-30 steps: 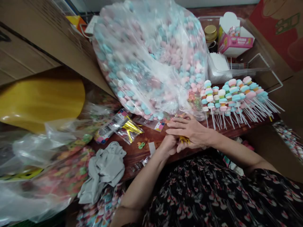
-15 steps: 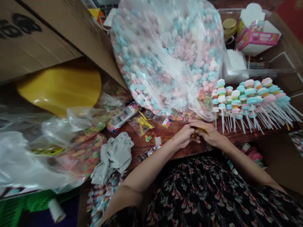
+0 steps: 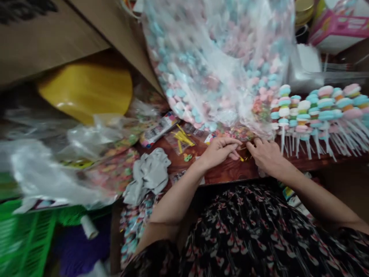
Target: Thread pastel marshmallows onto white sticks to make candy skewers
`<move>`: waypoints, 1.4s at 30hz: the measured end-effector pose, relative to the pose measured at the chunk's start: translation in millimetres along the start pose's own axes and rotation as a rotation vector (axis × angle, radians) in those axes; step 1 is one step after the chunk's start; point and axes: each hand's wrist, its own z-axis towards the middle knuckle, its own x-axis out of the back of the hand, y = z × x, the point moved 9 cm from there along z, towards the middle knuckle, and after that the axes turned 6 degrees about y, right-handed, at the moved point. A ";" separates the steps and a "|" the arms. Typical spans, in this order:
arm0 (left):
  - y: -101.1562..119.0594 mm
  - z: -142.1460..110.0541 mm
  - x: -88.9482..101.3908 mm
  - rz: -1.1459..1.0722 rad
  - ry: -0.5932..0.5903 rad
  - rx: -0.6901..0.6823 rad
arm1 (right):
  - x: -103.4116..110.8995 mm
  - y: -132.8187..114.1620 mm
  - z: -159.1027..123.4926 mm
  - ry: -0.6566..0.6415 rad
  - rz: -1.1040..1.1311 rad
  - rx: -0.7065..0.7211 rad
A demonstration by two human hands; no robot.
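Far left, a green plastic crate sits low, with clear plastic sheeting heaped above it and printed candy packs spilling out beside. Higher up are a cardboard carton and a rounded yellow sheet, material unclear. On the wooden worktop: crumpled grey cloth, a barcoded card strip, and a small clear bag of gold twist ties. Left hand is low over the worktop, fingers curled toward the centre. Tiny yellow snippets lie between the hands, just beside the left fingertips. Can't tell if either hand is pinching one; too small at this resolution. Right hand is partly curled, fingertips near the bottom of a huge clear bag of pink and blue candies, which fills the top centre. Further right, candy skewers lie fanned out on white sticks, under a pink-and-white box. Person's black floral top fills the bottom edge.
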 end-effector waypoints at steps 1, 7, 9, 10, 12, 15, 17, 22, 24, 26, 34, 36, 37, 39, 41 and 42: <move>-3.1 0.9 -1.0 0.043 0.005 -0.005 | 4.5 -5.7 -0.3 0.014 -0.017 0.036; 25.6 -31.8 -15.9 0.525 0.079 -0.434 | 32.7 -9.6 -17.0 0.148 -0.019 0.194; 34.3 -50.7 -8.5 0.535 0.135 -0.489 | 43.2 -5.5 -19.3 0.234 0.033 0.162; 35.9 -59.4 1.1 0.510 0.183 -0.488 | 48.2 -6.4 -19.5 0.284 0.075 0.146; 34.3 -77.8 30.8 0.449 0.331 -0.471 | 51.6 -21.3 -18.3 0.338 0.184 0.178; 19.3 -111.3 82.3 0.438 0.559 -0.427 | 31.2 -72.2 -16.6 0.185 0.308 0.407; 4.2 -132.4 107.2 0.538 0.626 -0.376 | 9.0 -101.0 -19.0 0.031 0.317 0.544; -11.5 -166.6 136.4 0.968 0.852 -0.374 | -22.5 -91.8 -12.2 -0.122 0.204 0.494; -9.9 -166.1 139.0 1.047 0.957 -0.386 | -19.1 -68.4 -5.0 -0.085 0.125 0.380; -5.8 -157.9 138.7 1.110 1.025 -0.388 | -8.1 -49.3 -0.6 -0.009 0.073 0.288; -4.2 -129.3 132.1 1.315 0.879 -0.295 | 24.3 -58.1 -7.3 0.289 0.271 0.304; -8.3 -134.3 128.0 1.303 0.851 -0.309 | 20.6 -66.0 -7.8 0.302 0.320 0.334; -9.6 -138.0 124.7 1.283 0.853 -0.334 | 18.7 -69.6 -7.9 0.307 0.347 0.347; -10.3 -146.8 116.3 1.202 0.891 -0.416 | 16.3 -75.6 -7.8 0.313 0.420 0.361; -10.2 -155.2 107.8 1.080 0.945 -0.518 | 14.7 -81.8 -7.3 0.298 0.504 0.366; -10.3 -158.6 104.8 1.015 0.972 -0.563 | 14.1 -85.8 -7.0 0.282 0.535 0.371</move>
